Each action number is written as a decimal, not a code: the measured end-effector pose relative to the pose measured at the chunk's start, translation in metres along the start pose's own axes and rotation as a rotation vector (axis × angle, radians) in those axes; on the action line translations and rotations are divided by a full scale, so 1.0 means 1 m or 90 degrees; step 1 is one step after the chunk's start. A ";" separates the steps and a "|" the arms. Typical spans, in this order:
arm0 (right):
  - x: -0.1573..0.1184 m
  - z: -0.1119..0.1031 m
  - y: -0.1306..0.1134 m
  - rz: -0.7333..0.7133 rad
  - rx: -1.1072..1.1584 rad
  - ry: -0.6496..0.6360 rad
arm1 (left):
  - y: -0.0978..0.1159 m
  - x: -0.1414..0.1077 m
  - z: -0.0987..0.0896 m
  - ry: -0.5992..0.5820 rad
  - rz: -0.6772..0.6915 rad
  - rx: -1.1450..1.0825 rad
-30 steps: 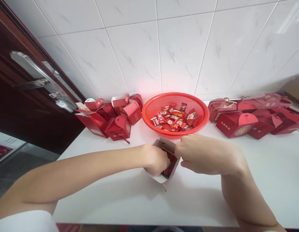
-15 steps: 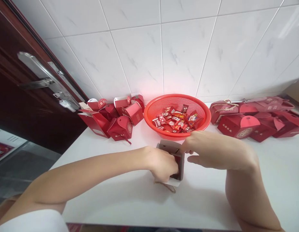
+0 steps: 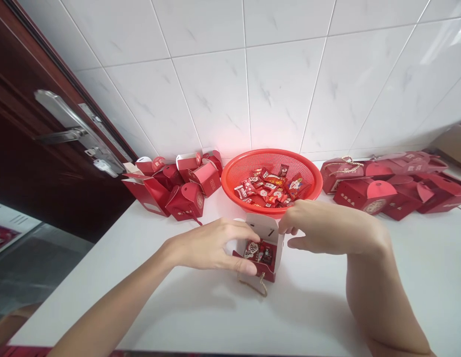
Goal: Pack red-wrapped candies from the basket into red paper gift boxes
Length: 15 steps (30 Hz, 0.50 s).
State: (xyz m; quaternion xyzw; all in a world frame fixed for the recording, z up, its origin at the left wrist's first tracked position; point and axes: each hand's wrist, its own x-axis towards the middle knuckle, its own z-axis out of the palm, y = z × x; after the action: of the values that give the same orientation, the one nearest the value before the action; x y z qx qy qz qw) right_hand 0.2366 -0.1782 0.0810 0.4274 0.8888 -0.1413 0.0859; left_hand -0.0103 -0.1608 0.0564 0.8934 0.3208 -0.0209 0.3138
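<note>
A small red candy box (image 3: 265, 275) stands with its lid flaps up in the middle of the white table. Inside it lie wrapped candies (image 3: 260, 252), and a twine handle (image 3: 259, 291) hangs over its near side. My left hand (image 3: 210, 244) is open at the left of the box, thumb toward the near edge and fingers toward the far side. Curled fingers of my right hand (image 3: 323, 227) pinch the box's right flap; the thumb is partly apart below. Behind the box is a red plastic basket (image 3: 230, 191) with many wrapped candies (image 3: 271, 187).
More red boxes (image 3: 185, 199) are grouped at the back left, some with open flaps. Another row of red boxes (image 3: 364, 194) stands along the wall on the right, with a brown carton (image 3: 453, 144) behind. A dark door with a metal handle (image 3: 66, 134) is at the left.
My left hand has come out of the box and spread open to its left, so the candies inside now show. My right hand stays at the flap.
</note>
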 end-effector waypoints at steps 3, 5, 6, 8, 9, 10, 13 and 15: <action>0.001 -0.001 -0.003 0.016 0.001 -0.001 | -0.015 -0.005 0.018 0.190 -0.017 -0.012; 0.002 -0.002 -0.005 0.015 0.002 -0.002 | -0.021 -0.005 0.030 0.271 -0.007 -0.033; 0.003 -0.001 -0.006 0.011 0.003 -0.002 | -0.024 -0.004 0.035 0.299 -0.002 -0.038; 0.004 0.000 -0.007 -0.001 0.006 0.003 | -0.026 -0.002 0.043 0.340 0.002 -0.038; 0.004 0.001 -0.007 -0.009 0.007 0.008 | -0.027 -0.001 0.047 0.354 0.000 -0.037; 0.005 0.002 -0.007 -0.017 0.009 0.016 | -0.027 0.000 0.050 0.368 -0.003 -0.039; 0.005 0.005 -0.006 -0.029 0.014 0.040 | -0.026 0.003 0.059 0.405 -0.006 -0.030; 0.004 0.006 -0.006 -0.023 0.015 0.043 | -0.025 0.005 0.064 0.425 -0.003 0.002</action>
State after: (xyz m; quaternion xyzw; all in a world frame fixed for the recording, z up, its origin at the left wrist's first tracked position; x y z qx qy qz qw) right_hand 0.2295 -0.1806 0.0749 0.4171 0.8970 -0.1384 0.0480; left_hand -0.0106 -0.1795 -0.0099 0.8507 0.4076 0.2718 0.1903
